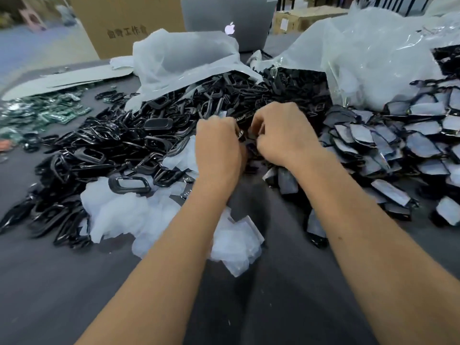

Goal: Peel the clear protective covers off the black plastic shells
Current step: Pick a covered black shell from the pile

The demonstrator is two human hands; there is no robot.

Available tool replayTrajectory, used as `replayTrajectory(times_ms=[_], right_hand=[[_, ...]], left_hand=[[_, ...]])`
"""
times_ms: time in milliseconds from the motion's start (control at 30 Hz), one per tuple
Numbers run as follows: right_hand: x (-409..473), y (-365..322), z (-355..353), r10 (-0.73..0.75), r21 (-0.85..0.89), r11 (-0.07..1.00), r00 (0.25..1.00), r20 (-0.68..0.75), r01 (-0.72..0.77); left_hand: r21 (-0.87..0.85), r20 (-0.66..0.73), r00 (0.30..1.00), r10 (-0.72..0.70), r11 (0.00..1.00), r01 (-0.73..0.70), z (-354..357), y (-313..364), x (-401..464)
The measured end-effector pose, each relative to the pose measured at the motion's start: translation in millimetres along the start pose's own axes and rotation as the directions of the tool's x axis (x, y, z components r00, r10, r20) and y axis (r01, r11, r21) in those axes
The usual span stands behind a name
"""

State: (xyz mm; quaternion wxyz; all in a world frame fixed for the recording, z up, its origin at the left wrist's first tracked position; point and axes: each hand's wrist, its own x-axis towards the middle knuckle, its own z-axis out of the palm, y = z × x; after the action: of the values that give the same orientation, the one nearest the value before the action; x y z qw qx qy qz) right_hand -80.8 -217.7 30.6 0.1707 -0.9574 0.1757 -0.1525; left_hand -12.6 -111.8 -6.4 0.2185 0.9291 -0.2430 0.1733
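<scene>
A single head-worn wide-angle view looks forward and down, close over the dark table [273,307] with its piled parts.

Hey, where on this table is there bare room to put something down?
Bare dark tabletop lies near you, left of the left forearm, below the peeled film scraps. Another patch sits at lower right, under the covered shells. Crowded: black shell heap and around both hands.

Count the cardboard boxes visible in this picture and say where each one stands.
2. A large cardboard box stands at the back left, beside the laptop. A smaller cardboard box sits at the back right, behind the plastic bags. Others may be hidden behind them.
</scene>
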Motion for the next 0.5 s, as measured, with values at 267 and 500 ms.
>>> replayTrajectory(times_ms=[267,500], right_hand=[[9.2,-14.7,41.8,0.116,-0.050,0.992,0.993,0.024,-0.115],[-1.9,-36.0,58.2,0.116,0.825,0.543,0.987,0.109,-0.155]], left_hand=[[0.157,0.065,0.981,-0.183,0.973,0.171,-22.2,-84.7,-6.6],[-0.170,-0.177,0.944,-0.277,0.954,0.248,-43.2,-94.7,-10.6]])
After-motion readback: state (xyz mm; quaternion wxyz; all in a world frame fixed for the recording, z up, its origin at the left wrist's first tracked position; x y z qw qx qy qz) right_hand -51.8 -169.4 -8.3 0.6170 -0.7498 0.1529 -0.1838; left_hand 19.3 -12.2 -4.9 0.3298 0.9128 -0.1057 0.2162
